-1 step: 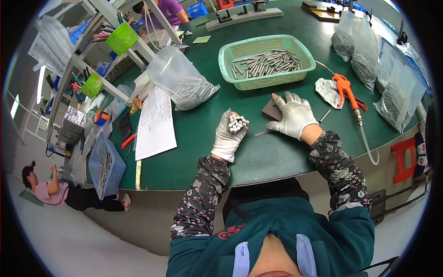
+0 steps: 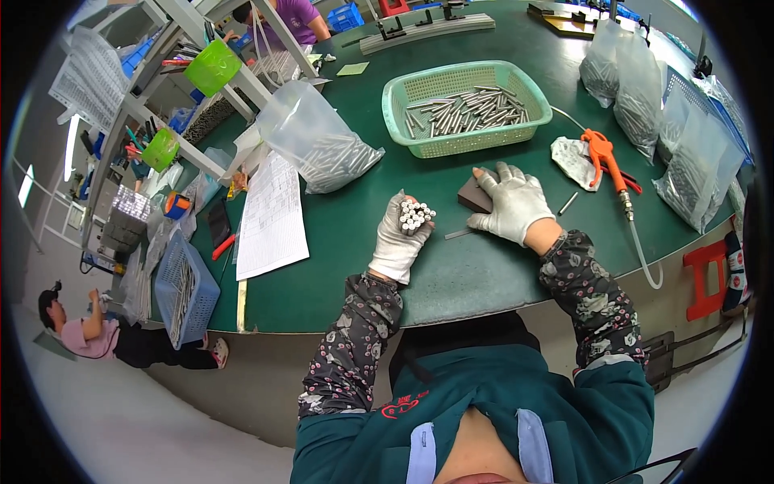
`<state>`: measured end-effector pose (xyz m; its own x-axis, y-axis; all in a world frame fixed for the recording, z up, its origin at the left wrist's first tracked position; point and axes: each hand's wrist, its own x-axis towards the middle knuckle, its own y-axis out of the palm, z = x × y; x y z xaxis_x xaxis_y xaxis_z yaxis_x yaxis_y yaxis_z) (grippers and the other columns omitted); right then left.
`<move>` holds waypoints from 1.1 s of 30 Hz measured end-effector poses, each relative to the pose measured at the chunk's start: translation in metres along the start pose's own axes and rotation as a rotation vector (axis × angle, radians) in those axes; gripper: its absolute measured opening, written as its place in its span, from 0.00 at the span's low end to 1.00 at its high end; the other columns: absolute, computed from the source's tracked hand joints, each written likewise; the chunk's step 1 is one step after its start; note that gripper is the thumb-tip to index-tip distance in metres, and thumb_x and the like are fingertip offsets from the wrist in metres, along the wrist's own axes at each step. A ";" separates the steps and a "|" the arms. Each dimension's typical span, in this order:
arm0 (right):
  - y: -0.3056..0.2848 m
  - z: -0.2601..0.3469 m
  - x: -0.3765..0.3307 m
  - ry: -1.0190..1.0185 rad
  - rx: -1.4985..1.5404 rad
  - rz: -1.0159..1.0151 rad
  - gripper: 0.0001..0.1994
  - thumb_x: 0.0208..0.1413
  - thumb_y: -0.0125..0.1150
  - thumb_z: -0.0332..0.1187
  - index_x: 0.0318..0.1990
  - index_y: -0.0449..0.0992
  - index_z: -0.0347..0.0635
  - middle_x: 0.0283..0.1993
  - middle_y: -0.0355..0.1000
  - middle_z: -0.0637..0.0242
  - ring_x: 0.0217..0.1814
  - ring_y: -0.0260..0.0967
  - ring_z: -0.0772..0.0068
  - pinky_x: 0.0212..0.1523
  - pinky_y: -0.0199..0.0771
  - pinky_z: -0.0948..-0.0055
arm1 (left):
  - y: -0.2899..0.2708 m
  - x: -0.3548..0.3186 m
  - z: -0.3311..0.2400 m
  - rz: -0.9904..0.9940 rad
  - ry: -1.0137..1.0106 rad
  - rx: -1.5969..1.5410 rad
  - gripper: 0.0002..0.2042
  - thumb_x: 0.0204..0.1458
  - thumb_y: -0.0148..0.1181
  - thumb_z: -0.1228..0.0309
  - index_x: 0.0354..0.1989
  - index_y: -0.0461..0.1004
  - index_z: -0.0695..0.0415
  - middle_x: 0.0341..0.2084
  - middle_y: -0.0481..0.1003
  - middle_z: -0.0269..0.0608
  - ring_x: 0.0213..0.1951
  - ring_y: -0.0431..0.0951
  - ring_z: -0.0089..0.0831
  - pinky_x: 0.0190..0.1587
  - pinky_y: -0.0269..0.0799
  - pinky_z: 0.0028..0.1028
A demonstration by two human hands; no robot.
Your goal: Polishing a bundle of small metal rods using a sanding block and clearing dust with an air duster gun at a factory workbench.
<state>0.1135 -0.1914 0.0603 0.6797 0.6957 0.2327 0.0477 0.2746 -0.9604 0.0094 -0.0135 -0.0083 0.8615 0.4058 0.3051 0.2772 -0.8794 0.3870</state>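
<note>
My left hand (image 2: 399, 238), in a pale glove with bare fingertips, is closed around a bundle of short metal pins (image 2: 415, 216), their round ends facing up. To its right, my right hand (image 2: 512, 203) wears a similar glove and lies on the table with fingers spread. A dark brown rectangular block (image 2: 476, 194) sits against it, between the index finger and the thumb; the block's right part is hidden under the hand. A thin grey strip or pin (image 2: 459, 234) lies by the thumb. Another single pin (image 2: 568, 202) rests right of that hand.
Beyond my hands stands a green basket (image 2: 463, 145) of loose pins. At left are a clear bag (image 2: 322, 153) of pins, a paper sheet (image 2: 272, 218) and a blue basket (image 2: 193, 310). An orange air gun (image 2: 601, 153) lies on a rag at right, near several filled bags (image 2: 697, 173). Other people are farther off.
</note>
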 end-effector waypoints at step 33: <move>-0.013 0.031 0.012 -0.485 0.474 -0.219 0.23 0.37 0.58 0.40 0.46 0.72 0.48 0.46 0.64 0.49 0.49 0.61 0.51 0.51 0.61 0.63 | 0.008 0.004 -0.013 0.078 -0.130 0.231 0.28 0.39 0.59 0.86 0.52 0.57 0.63 0.43 0.68 0.40 0.46 0.69 0.28 0.49 0.67 0.27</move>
<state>0.0981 -0.1663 0.0802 0.2832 0.7782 0.5605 -0.2524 0.6243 -0.7393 0.0092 -0.0160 0.0071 0.9274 0.3121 0.2061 0.2844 -0.9464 0.1531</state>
